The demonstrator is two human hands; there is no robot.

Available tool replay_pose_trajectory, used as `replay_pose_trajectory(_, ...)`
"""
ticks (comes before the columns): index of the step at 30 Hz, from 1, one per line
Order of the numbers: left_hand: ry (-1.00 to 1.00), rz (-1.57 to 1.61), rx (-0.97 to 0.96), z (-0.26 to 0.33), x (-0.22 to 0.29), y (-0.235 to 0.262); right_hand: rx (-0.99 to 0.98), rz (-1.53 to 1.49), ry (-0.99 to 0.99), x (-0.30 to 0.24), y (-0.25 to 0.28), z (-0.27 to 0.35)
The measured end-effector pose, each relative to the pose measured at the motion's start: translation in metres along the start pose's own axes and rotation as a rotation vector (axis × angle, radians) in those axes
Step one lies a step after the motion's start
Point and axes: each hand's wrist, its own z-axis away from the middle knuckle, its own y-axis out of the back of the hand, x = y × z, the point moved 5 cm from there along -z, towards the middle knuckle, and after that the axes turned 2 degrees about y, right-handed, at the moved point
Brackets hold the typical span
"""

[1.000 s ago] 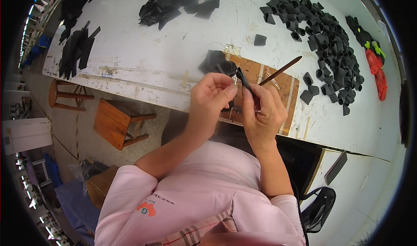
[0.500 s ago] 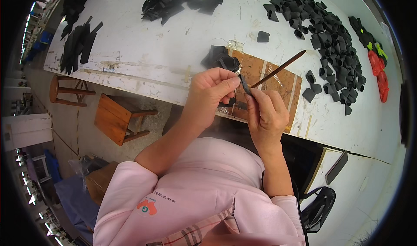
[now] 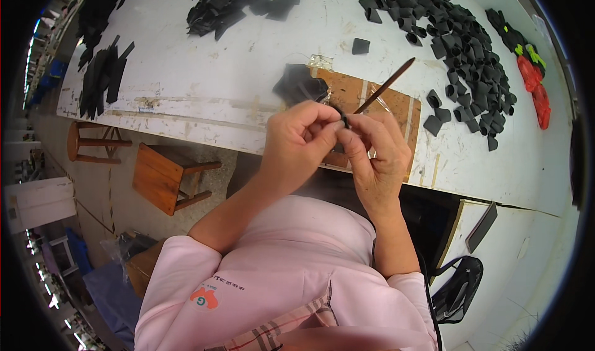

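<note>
My left hand (image 3: 299,139) and my right hand (image 3: 379,154) meet over the near edge of a white worktable (image 3: 248,72). Both pinch a small black piece (image 3: 344,121) between their fingertips. My right hand also holds a thin brown brush (image 3: 384,86) whose handle points up and to the right. Under my hands lies a brown board (image 3: 353,94), with a few black pieces (image 3: 299,82) at its far left corner.
A big heap of black pieces (image 3: 458,47) covers the right of the table, with red and green ones (image 3: 533,78) at the far right. More black piles (image 3: 235,4) lie at the top and left (image 3: 102,72). Wooden stools (image 3: 167,177) stand on the floor at the left.
My hands have drawn closer together around the small black piece. The brush handle now points more steeply up and to the right.
</note>
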Motion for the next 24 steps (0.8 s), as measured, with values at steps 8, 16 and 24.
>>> replay_pose_trajectory(8, -0.042, -0.035, 0.29, -0.003, -0.019, -0.011, 0.0, 0.411, 0.206, 0.0, -0.008, -0.004)
replay_pose_trajectory(16, 0.594, 1.152, -0.303, -0.009, -0.019, -0.023, 0.096, -0.673, -0.577, 0.037, -0.003, 0.0)
replay_pose_trajectory(24, -0.033, 0.076, 0.157, -0.008, 0.012, -0.021, -0.089, -1.161, -0.763, 0.028, -0.004, -0.002)
